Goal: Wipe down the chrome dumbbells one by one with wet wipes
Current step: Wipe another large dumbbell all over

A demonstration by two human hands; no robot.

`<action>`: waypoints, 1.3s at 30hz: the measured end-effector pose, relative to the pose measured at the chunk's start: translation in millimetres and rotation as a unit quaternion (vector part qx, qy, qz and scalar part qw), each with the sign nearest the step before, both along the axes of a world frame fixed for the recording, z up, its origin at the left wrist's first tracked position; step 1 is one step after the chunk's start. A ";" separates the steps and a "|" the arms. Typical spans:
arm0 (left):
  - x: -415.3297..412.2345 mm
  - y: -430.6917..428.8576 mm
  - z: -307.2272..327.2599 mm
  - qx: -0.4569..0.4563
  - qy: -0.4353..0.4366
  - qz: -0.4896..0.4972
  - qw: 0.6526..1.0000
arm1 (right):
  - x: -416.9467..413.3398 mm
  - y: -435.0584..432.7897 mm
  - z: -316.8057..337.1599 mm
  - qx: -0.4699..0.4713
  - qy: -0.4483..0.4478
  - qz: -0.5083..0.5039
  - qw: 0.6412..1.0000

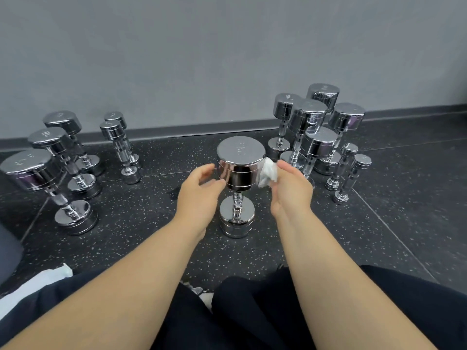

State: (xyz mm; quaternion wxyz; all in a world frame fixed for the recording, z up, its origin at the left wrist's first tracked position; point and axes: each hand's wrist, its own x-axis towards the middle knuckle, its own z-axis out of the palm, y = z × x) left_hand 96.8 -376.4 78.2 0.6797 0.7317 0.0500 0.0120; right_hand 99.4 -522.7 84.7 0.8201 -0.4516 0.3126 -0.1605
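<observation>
While the dumbbell (240, 170) stands on end on the floor (151, 236) just ahead of the legs (252, 317), the right hand (290, 190) pinches a crumpled wipe (268, 173) against the right side of its upper head, and the left hand (199, 190) hovers half open at the left side, holding nothing; blur hides whether its fingertips (220, 182) touch. Best, I judge, to steady the head with the left hand and draw the wipe fully round the rim, then over top, handle and lower head, so it cannot tip.
</observation>
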 end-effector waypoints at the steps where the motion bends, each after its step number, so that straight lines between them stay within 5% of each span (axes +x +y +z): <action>1: 0.6 -2.3 -0.7 -0.028 0.011 -0.009 1.000 | 2.8 4.1 -1.9 -0.024 0.001 0.023 0.999; 7: 12.4 -14.8 -0.6 -0.116 0.046 -0.062 0.990 | 0.9 15.2 -15.9 -0.111 -0.004 0.080 0.991; 13: 20.4 -15.0 -7.0 -0.120 0.070 -0.154 0.978 | 12.2 15.1 -18.7 -0.004 0.009 0.108 0.994; 27: 55.4 -3.6 -20.1 -0.114 0.026 -0.113 0.987 | 45.8 10.4 -29.0 0.063 -0.095 0.229 0.967; 34: 60.5 -12.0 -27.3 -0.081 0.042 -0.118 0.989 | 50.2 32.5 -65.8 -0.161 -0.014 0.161 0.974; 39: 47.9 -23.6 -30.5 -0.025 0.032 -0.124 0.991 | 39.0 22.6 -89.2 -0.348 0.074 0.142 0.924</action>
